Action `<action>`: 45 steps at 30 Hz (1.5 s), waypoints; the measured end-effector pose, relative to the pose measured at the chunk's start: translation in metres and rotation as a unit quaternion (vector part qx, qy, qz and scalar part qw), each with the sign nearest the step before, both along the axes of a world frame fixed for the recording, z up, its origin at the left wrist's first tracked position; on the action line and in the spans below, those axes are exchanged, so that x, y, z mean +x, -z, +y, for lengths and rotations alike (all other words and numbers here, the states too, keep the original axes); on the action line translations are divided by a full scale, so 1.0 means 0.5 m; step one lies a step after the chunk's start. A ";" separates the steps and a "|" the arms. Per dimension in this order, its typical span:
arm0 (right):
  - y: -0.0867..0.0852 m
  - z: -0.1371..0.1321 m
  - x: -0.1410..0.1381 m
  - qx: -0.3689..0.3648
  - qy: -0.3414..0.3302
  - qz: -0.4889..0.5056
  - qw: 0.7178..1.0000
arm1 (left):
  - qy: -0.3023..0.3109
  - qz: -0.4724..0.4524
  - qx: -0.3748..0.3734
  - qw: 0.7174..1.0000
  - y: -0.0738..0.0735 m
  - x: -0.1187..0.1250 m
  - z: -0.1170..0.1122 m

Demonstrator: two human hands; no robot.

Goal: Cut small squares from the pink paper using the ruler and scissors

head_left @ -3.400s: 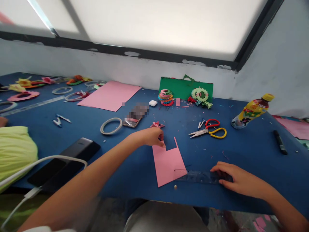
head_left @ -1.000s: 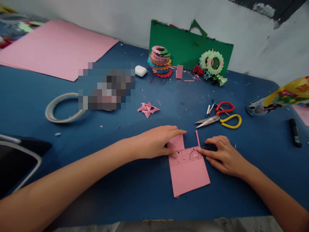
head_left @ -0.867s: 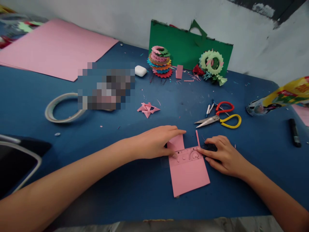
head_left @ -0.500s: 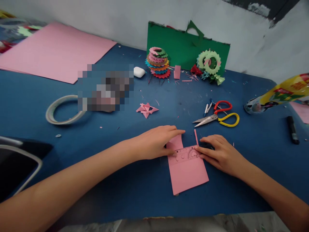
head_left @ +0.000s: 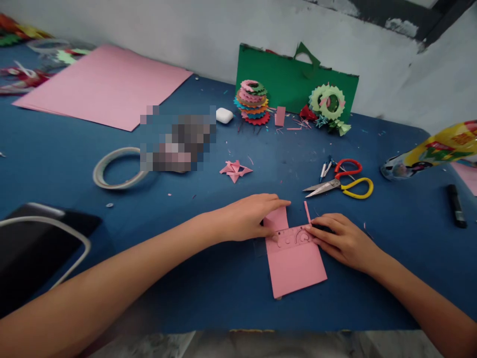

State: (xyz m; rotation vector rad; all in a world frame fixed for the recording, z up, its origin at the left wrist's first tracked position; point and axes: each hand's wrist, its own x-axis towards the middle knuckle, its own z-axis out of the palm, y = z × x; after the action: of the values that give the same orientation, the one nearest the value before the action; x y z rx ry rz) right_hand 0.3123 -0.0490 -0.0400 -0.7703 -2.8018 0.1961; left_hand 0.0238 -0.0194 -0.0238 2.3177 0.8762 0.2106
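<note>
A small pink paper sheet (head_left: 298, 268) with a notch cut in its far edge lies on the blue table (head_left: 223, 288) in front of me. A clear ruler (head_left: 292, 237) with stencil holes lies across its upper part. My left hand (head_left: 249, 219) rests flat on the paper's left tab, fingers stretched out, thumb at the ruler's left end. My right hand (head_left: 343, 241) has curled fingers closed on the ruler's dark right end, pressing it to the table.
Red and yellow scissors (head_left: 341, 184) lie just beyond my right hand. A folded pink scrap (head_left: 235, 170), a tape ring (head_left: 117, 169), a large pink sheet (head_left: 104, 84), a green card (head_left: 294, 79), paper rosettes (head_left: 252, 102), a lying bottle (head_left: 432, 151) and a black marker (head_left: 456, 205) surround them.
Since 3.4 s ago the ruler has moved from the paper's near edge up across its top and my hands have come together on it. Over the last second they barely move.
</note>
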 end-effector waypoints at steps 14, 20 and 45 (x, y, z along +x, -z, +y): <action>0.008 0.001 0.004 -0.015 0.001 0.028 0.999 | 0.002 0.002 0.008 1.000 0.004 -0.001 -0.001; 0.007 0.001 0.003 -0.006 -0.004 0.030 1.000 | 0.003 0.005 0.004 1.000 -0.002 0.001 0.000; 0.007 0.002 0.002 0.000 -0.016 0.030 0.999 | -0.004 -0.004 -0.019 1.000 -0.010 -0.001 0.001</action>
State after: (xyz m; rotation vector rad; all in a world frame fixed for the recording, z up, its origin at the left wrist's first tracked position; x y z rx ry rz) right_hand 0.3132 -0.0482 -0.0433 -0.7094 -2.7588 0.2205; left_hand 0.0232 -0.0187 -0.0189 2.2768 0.8789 0.2060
